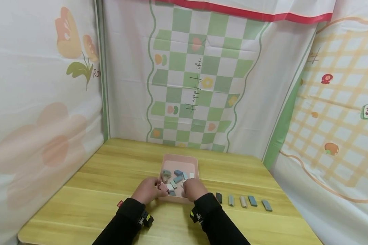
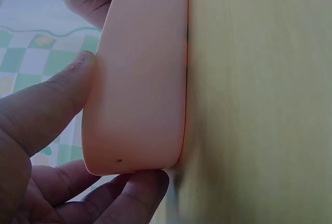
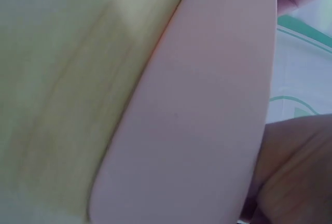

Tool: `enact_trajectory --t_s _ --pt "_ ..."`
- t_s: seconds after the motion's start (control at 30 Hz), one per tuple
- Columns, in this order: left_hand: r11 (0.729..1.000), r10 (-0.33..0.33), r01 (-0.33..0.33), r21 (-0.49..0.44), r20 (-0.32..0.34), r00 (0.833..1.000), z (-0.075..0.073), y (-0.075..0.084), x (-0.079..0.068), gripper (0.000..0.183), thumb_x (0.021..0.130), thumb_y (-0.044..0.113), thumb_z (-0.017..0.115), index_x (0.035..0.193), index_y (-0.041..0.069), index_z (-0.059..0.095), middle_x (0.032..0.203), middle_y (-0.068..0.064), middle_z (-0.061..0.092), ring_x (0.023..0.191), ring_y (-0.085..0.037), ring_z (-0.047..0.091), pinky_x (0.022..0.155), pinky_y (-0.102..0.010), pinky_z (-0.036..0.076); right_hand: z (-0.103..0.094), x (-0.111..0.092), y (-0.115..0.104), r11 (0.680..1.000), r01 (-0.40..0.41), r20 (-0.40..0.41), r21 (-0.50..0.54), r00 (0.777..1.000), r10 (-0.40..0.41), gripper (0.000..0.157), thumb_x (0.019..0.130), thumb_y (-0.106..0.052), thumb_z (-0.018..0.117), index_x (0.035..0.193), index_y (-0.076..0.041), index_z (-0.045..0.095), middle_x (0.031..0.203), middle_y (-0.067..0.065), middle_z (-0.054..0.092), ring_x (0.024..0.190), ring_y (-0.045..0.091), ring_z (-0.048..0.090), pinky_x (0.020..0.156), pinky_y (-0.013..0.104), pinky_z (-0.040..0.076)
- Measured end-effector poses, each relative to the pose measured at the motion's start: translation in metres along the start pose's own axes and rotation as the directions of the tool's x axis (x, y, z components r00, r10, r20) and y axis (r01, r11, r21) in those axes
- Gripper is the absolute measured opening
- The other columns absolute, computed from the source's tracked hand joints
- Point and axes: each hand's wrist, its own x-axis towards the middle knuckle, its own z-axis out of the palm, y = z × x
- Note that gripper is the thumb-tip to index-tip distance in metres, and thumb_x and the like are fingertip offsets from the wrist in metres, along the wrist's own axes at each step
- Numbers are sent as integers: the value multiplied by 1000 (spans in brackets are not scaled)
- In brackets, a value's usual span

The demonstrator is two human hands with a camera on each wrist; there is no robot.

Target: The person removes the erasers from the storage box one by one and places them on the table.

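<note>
A shallow pink tray (image 1: 184, 159) holds several small rectangular blocks in blue, grey, white, beige and pink. My left hand (image 1: 149, 190) grips the tray's near left corner. In the left wrist view its thumb (image 2: 78, 76) lies along the rim and its fingertips (image 2: 142, 187) press the outer side wall. A pink block (image 1: 163, 187) lies just inside that corner. My right hand (image 1: 194, 189) reaches over the near right rim, with its fingers down among the blocks. The tray wall (image 3: 192, 115) hides those fingertips in the right wrist view, so I cannot tell whether they pinch a block.
Right of the tray, a spaced row of small blocks lies on the wooden table (image 1: 125, 160): dark grey (image 1: 219, 197), grey-green (image 1: 231, 200), beige (image 1: 243, 201), blue (image 1: 252, 200) and grey-blue (image 1: 266, 205). Printed curtains (image 1: 128, 85) hang around the table's back and sides.
</note>
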Motion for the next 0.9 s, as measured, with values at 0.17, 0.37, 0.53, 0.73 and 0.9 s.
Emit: enact_trajectory --t_s 0.17,0.37,0.53,0.73,0.9 --pt "1000 7 -7 -7 1 1000 -1 -1 0 41 84 26 92 115 7 74 126 -12 72 98 -22 63 85 -41 52 -3 1 0 995 35 -15 90 999 -34 13 92 -7 82 84 -7 72 83 5 68 69 16 55 67 30 46" --pt "1000 15 -15 3 8 1000 0 -3 2 31 85 27 91 102 10 71 120 -9 71 90 -21 58 77 -36 46 -3 1 0 985 32 -46 169 999 -24 13 91 0 80 104 -2 79 104 15 78 91 28 72 80 39 59" --pt "1000 10 -10 9 16 1000 2 -5 2 32 84 27 92 104 11 72 123 -10 71 93 -22 59 79 -37 48 -3 -4 1 976 40 -100 215 995 -19 9 92 0 79 100 -4 79 98 11 77 88 25 72 78 40 59" --pt "1000 12 -12 9 18 1000 2 -4 0 33 84 27 92 103 10 72 119 -9 71 90 -22 58 77 -36 47 -11 -9 0 948 37 -136 317 991 7 8 102 -2 68 104 -5 75 99 7 66 83 18 63 70 30 56" --pt "1000 20 -20 0 17 1000 1 0 -2 28 86 25 90 95 10 69 108 -7 69 84 -21 55 71 -34 42 -19 -14 1 938 -9 -128 348 990 57 7 103 -6 68 97 -8 72 94 4 60 81 14 56 73 31 49"
